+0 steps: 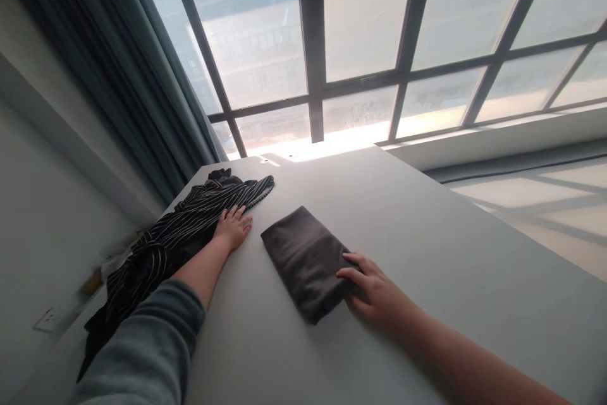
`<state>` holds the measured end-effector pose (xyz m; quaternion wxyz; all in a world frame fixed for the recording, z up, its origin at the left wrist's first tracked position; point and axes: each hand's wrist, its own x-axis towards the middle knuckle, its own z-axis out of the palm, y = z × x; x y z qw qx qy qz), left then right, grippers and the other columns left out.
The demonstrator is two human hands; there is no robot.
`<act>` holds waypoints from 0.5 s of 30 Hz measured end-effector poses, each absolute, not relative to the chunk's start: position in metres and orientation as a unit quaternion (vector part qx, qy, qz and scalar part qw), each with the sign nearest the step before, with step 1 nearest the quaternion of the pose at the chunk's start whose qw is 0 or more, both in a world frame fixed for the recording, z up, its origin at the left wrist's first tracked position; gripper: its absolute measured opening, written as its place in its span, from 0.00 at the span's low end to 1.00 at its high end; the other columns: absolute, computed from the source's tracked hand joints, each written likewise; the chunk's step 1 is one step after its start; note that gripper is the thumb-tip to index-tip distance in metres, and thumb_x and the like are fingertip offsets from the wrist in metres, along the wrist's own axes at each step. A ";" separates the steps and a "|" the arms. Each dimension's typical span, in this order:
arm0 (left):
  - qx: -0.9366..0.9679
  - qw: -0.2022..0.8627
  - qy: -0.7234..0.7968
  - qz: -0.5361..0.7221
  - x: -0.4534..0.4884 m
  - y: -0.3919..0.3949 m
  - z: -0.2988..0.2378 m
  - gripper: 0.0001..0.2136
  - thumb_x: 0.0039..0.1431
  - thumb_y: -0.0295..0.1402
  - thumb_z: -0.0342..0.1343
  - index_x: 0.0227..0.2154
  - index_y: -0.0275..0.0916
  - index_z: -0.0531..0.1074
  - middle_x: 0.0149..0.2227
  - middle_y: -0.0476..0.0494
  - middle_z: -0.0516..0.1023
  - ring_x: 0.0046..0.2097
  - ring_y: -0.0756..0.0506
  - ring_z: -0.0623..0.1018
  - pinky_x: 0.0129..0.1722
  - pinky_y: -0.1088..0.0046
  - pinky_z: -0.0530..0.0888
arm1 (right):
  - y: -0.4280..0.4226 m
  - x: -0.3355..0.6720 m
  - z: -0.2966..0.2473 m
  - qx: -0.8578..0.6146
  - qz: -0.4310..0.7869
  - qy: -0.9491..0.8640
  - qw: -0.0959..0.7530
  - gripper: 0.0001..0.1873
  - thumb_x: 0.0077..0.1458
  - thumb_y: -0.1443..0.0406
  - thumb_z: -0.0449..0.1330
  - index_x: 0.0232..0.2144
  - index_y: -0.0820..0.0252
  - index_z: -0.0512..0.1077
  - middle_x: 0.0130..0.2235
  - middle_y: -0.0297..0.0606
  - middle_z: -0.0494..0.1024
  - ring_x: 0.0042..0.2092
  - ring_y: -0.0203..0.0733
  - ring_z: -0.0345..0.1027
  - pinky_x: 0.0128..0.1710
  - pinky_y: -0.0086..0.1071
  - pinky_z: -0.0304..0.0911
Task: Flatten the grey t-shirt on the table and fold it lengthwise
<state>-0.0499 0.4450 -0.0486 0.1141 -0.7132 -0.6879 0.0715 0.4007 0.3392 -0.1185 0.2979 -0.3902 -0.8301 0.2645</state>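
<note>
A dark grey-brown garment (303,253), folded into a flat rectangle, lies on the white table (427,253). My right hand (372,285) grips its near right edge, fingers on top and thumb at the side. On the left, a black garment with thin white stripes (199,212) is spread out loosely and crumpled along the table edge. My left hand (232,227) lies flat on the right side of that striped garment with its fingers apart. A gap of bare tabletop separates the two garments.
A large window with dark frames (315,45) stands beyond the table's far end. A dark blue-grey curtain (128,57) hangs at the left, beside the wall. A wall socket (46,321) shows low on the left. Right of the table is sunlit floor (559,203).
</note>
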 end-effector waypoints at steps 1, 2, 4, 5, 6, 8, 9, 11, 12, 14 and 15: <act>-0.719 0.089 -0.685 0.082 -0.054 0.466 -0.053 0.24 0.71 0.44 0.43 0.66 0.49 0.67 0.75 0.45 0.54 0.75 0.36 0.49 0.72 0.47 0.41 | 0.339 0.402 -0.119 -0.389 0.266 -0.831 0.296 0.22 0.54 0.64 0.62 0.52 0.53 0.78 0.66 0.46 0.63 0.69 0.56 0.54 0.70 0.54 0.58; -0.721 0.068 -0.684 0.090 -0.059 0.486 -0.056 0.25 0.71 0.44 0.42 0.68 0.52 0.65 0.75 0.47 0.53 0.75 0.37 0.49 0.72 0.48 0.41 | 0.340 0.402 -0.119 -0.386 0.269 -0.832 0.295 0.22 0.54 0.65 0.62 0.53 0.53 0.78 0.66 0.46 0.63 0.70 0.56 0.54 0.70 0.53 0.58; -0.707 0.047 -0.699 0.096 -0.074 0.520 -0.058 0.26 0.71 0.44 0.41 0.69 0.52 0.63 0.74 0.47 0.56 0.75 0.38 0.52 0.72 0.48 0.43 | 0.340 0.404 -0.120 -0.384 0.276 -0.831 0.293 0.23 0.55 0.65 0.62 0.53 0.52 0.78 0.67 0.45 0.62 0.70 0.56 0.54 0.70 0.53 0.59; -0.689 0.046 -0.717 0.096 -0.083 0.534 -0.058 0.26 0.71 0.44 0.40 0.69 0.49 0.63 0.74 0.45 0.58 0.74 0.37 0.55 0.72 0.47 0.44 | 0.341 0.404 -0.120 -0.385 0.280 -0.830 0.292 0.23 0.55 0.65 0.61 0.54 0.52 0.78 0.67 0.45 0.62 0.70 0.56 0.54 0.70 0.52 0.59; -0.664 0.046 -0.740 0.096 -0.093 0.545 -0.056 0.27 0.71 0.43 0.40 0.69 0.45 0.64 0.73 0.40 0.59 0.73 0.35 0.56 0.72 0.45 0.45 | 0.341 0.405 -0.120 -0.387 0.283 -0.828 0.290 0.23 0.55 0.65 0.61 0.54 0.52 0.78 0.67 0.45 0.62 0.70 0.55 0.54 0.70 0.52 0.59; -0.596 0.052 -0.796 0.090 -0.114 0.561 -0.052 0.28 0.70 0.40 0.39 0.68 0.35 0.65 0.72 0.30 0.60 0.73 0.30 0.56 0.70 0.39 0.46 | 0.342 0.405 -0.119 -0.392 0.289 -0.826 0.284 0.22 0.55 0.65 0.61 0.53 0.51 0.78 0.67 0.44 0.62 0.70 0.55 0.54 0.70 0.52 0.59; -0.560 0.057 -0.822 0.085 -0.124 0.566 -0.051 0.29 0.69 0.39 0.39 0.67 0.30 0.65 0.71 0.26 0.60 0.73 0.28 0.55 0.69 0.37 0.46 | 0.342 0.405 -0.118 -0.394 0.291 -0.825 0.280 0.22 0.56 0.65 0.61 0.53 0.52 0.78 0.67 0.44 0.62 0.70 0.55 0.54 0.70 0.51 0.58; -0.499 0.064 -0.861 0.069 -0.137 0.568 -0.050 0.29 0.68 0.37 0.39 0.66 0.26 0.65 0.70 0.21 0.59 0.74 0.25 0.52 0.68 0.33 0.48 | 0.342 0.404 -0.116 -0.398 0.293 -0.826 0.271 0.22 0.56 0.65 0.61 0.54 0.52 0.77 0.67 0.44 0.61 0.70 0.54 0.54 0.70 0.51 0.58; -0.477 0.067 -0.875 0.059 -0.139 0.566 -0.051 0.30 0.68 0.36 0.38 0.66 0.25 0.65 0.71 0.20 0.59 0.74 0.24 0.51 0.67 0.32 0.49 | 0.342 0.404 -0.115 -0.400 0.293 -0.826 0.269 0.22 0.56 0.65 0.61 0.54 0.52 0.77 0.67 0.43 0.61 0.70 0.54 0.54 0.70 0.50 0.58; -0.449 0.070 -0.890 0.035 -0.135 0.557 -0.056 0.30 0.69 0.38 0.35 0.67 0.26 0.63 0.71 0.20 0.57 0.74 0.24 0.49 0.66 0.30 0.50 | 0.342 0.403 -0.114 -0.407 0.293 -0.822 0.269 0.22 0.55 0.65 0.61 0.53 0.52 0.77 0.67 0.43 0.62 0.70 0.53 0.54 0.70 0.50 0.58; -0.445 0.069 -0.893 0.023 -0.130 0.550 -0.061 0.31 0.70 0.39 0.34 0.68 0.28 0.63 0.72 0.21 0.56 0.74 0.24 0.49 0.66 0.30 0.51 | 0.342 0.402 -0.113 -0.411 0.294 -0.819 0.272 0.22 0.55 0.65 0.61 0.52 0.52 0.78 0.66 0.43 0.63 0.69 0.53 0.54 0.70 0.50 0.58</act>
